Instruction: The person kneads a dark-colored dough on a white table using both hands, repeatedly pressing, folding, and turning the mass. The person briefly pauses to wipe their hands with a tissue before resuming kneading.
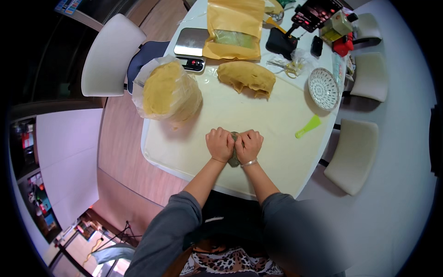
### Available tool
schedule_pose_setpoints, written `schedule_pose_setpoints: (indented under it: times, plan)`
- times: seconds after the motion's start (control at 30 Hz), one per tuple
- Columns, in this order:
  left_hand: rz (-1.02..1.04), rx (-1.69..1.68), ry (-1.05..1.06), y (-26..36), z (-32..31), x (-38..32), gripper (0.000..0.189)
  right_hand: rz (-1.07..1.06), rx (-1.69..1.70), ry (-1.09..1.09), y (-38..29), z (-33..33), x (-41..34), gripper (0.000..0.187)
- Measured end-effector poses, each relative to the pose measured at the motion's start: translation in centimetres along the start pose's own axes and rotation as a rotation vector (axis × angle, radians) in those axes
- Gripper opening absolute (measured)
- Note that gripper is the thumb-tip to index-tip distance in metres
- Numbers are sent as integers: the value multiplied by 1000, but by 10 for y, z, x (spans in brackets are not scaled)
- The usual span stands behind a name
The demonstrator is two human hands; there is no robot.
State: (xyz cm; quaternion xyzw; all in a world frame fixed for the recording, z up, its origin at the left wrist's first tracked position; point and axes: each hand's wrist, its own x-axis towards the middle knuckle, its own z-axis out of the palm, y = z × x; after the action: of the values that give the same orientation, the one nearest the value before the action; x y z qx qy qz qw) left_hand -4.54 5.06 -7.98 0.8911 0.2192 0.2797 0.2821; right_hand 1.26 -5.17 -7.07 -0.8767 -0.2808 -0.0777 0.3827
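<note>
A grey-green lump of dough or clay lies on a cream-coloured mat near the table's front edge. My left hand and my right hand press on it from both sides, fingers curled and thumbs close together. Much of the lump is hidden under them. Farther back rests a large yellow dough-like mass with a torn front edge. To the left stands a clear plastic bag holding a yellow mass.
Behind are a digital scale, a kraft pouch, scissors and a phone on a stand. A patterned bowl and a lime-green spatula-like tool lie to the right. Chairs flank the table.
</note>
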Motion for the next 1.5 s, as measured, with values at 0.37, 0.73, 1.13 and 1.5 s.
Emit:
schedule_pose_setpoints:
  times: [0.37, 0.73, 1.13, 1.5]
  plan:
    - [101, -129, -215, 30, -8, -6, 36, 222, 352, -47, 58, -74, 14, 24]
    - [-124, -516, -264, 20, 8, -3, 55, 324, 324, -22, 37, -33, -6, 49]
    - [20, -618, -273, 74, -44, -29, 44, 358, 418, -27, -26, -102, -47, 44]
    - [166, -295, -227, 41, -9, -81, 18, 57, -28, -5, -11, -69, -87, 23]
